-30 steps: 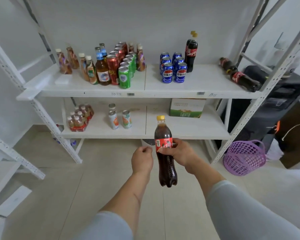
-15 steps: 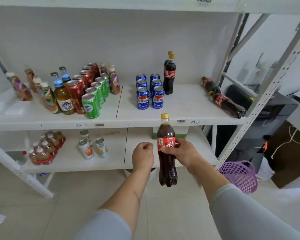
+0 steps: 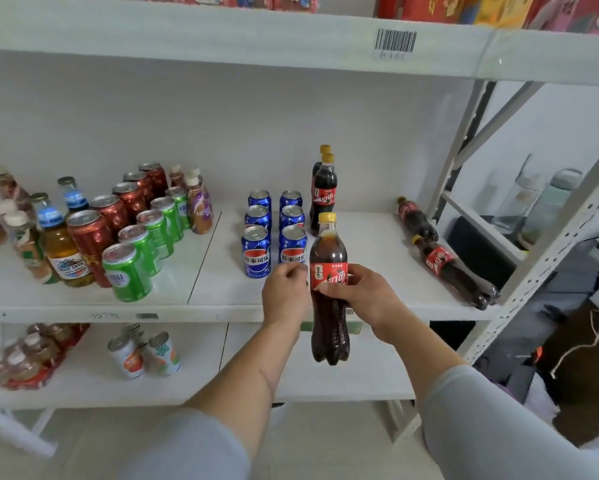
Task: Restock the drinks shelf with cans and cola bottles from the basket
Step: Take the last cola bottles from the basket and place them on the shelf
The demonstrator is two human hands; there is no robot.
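Head view: six blue cans [image 3: 274, 233] are counted beside the cola bottle [image 3: 328, 292], gripped by the right hand [image 3: 358, 295]; the left hand [image 3: 284, 292] is curled, holding nothing.

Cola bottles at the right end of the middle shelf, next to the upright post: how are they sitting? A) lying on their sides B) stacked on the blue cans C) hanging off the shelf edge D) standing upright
A: the two cola bottles lie on their sides on the shelf, caps pointing toward the back wall, apart from the blue cans.
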